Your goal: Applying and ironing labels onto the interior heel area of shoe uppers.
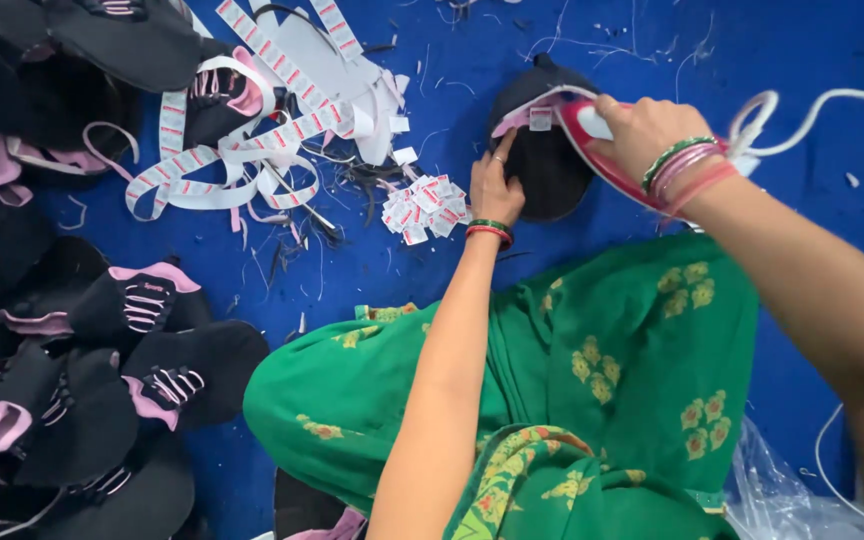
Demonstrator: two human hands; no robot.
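A wide blue cloth floor covering [802,60] fills the view, littered with loose threads and scraps; across the lower middle spreads the person's green garment with yellow flower print [592,370]; a heap of black fabric shoe uppers with pink trim and white lace stripes [82,370] takes up the left edge from top to bottom; a tangle of long white tape strips with red marks [252,150] lies near the top left of centre; a crumpled clear plastic bag [782,500] shows at the bottom right.

At upper centre one black fabric shoe upper with a pink lining edge [542,165] lies flat on the blue cover, between the two hands; the right hand [647,130], wearing green and pink bangles, is closed round the handle of a red and white electric iron [592,135], which rests on the upper's right side, its white cord [812,115] trailing off to the right; the left hand [494,188], with a green and red bangle at the wrist, lies on the upper's left edge, fingers loosely curled and the index finger stretched up to the pink lining, grasping nothing; a small white label [540,119] sits on that lining, just beside the iron's tip; a little pile of cut white labels with red print [424,208] lies just left of the left hand.
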